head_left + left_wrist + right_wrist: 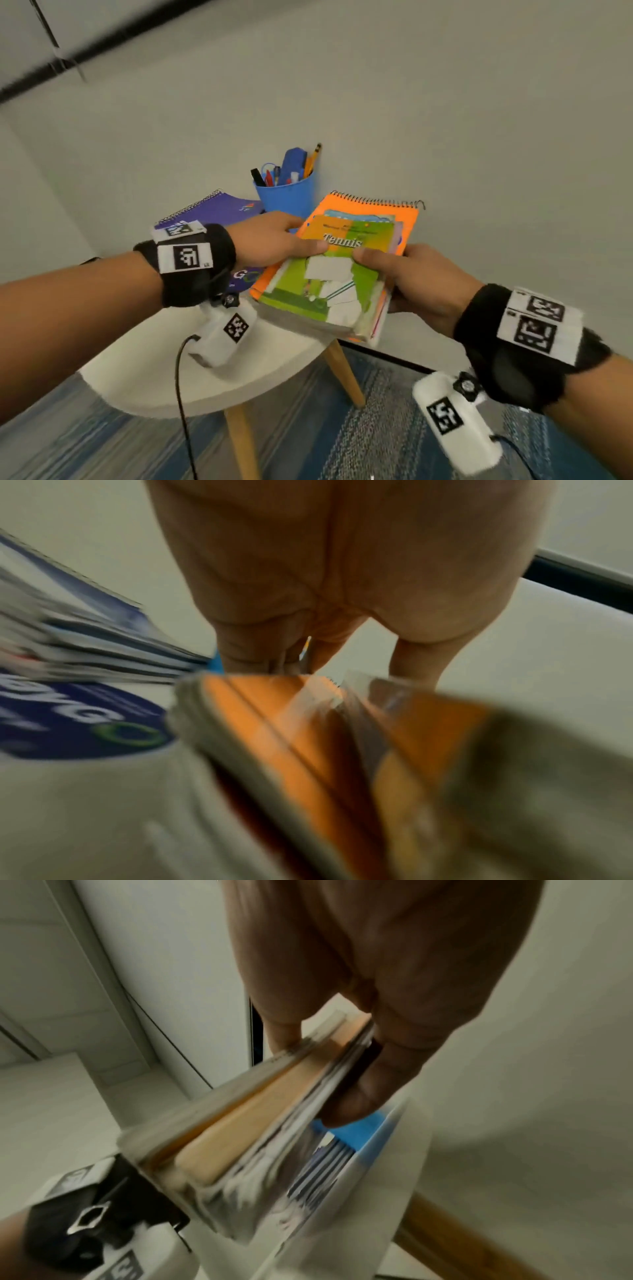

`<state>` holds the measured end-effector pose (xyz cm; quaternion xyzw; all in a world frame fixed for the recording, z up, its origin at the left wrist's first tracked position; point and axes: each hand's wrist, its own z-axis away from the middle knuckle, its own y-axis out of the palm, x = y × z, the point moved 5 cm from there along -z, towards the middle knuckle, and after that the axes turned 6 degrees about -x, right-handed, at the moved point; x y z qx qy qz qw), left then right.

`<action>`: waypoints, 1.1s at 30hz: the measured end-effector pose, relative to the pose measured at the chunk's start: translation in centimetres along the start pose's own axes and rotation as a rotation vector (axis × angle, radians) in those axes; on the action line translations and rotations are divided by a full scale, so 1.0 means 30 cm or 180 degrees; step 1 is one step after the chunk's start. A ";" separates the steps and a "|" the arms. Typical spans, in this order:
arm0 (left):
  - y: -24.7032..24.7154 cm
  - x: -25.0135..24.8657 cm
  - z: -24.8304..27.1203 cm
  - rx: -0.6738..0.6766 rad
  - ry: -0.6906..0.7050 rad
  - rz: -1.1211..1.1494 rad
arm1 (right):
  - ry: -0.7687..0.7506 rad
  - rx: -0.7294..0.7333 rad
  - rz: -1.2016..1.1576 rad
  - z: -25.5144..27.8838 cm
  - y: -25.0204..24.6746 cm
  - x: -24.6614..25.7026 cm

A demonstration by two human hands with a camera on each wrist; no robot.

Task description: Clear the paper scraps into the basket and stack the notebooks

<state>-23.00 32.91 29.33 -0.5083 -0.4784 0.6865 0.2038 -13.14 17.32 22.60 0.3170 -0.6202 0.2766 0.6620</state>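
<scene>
Both hands hold a stack of books above the round white table (144, 373). On top lies a green "Tennis" book (329, 274) with torn white patches, over an orange spiral notebook (404, 219). My left hand (274, 240) grips the stack's left edge, thumb on the cover. My right hand (407, 277) grips its right edge the same way. The stack's edge (274, 723) fills the left wrist view, blurred, and shows as page edges (240, 1118) in the right wrist view. A purple spiral notebook (219, 209) lies on the table behind my left wrist.
A blue bucket (286, 197) full of pens and pencils stands at the table's back edge against the wall. The table has wooden legs (342, 373) and stands on a blue striped carpet (342, 438). A cable hangs from my left wrist camera.
</scene>
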 end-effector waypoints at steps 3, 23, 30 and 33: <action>-0.051 0.156 0.023 -0.0003 -0.0284 -0.0019 | 0.0300 0.0225 0.0138 -0.066 0.147 -0.015; -0.123 0.429 0.023 0.0222 -0.0724 -0.1218 | 0.0355 0.0215 0.2275 -0.233 0.378 0.002; -0.117 0.383 0.009 0.0152 -0.0869 -0.1900 | 0.0054 0.0303 0.2865 -0.201 0.375 0.018; -0.130 0.309 0.009 -0.0153 -0.0794 -0.2414 | 0.0052 0.0277 0.2995 -0.183 0.345 0.032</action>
